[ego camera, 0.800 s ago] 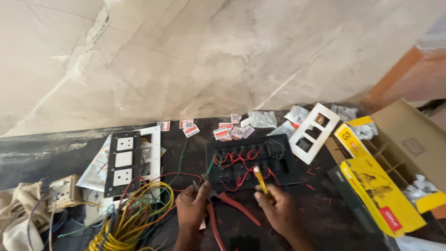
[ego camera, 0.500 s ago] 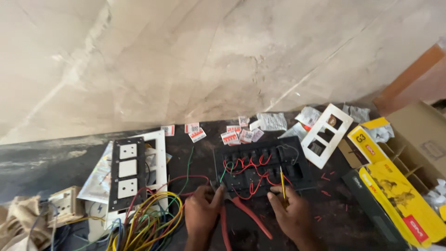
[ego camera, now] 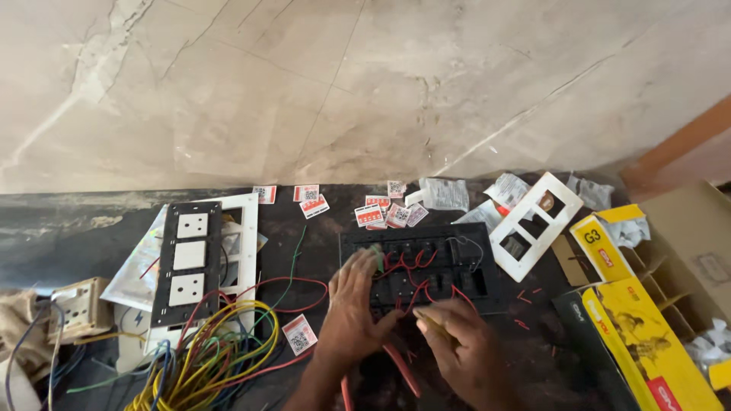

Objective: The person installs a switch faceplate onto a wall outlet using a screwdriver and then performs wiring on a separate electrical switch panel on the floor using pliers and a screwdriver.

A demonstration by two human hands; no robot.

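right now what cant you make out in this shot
Head view only:
- Tool in the right hand: a yellow sliver shows, fingers cover the rest.
- Near edge of the black switch panel: hidden under the left hand.
- Red-handled pliers: jaws hidden beneath both hands.
- Yellow box: cut off by the frame edge.
- Small paper labels: print too small.
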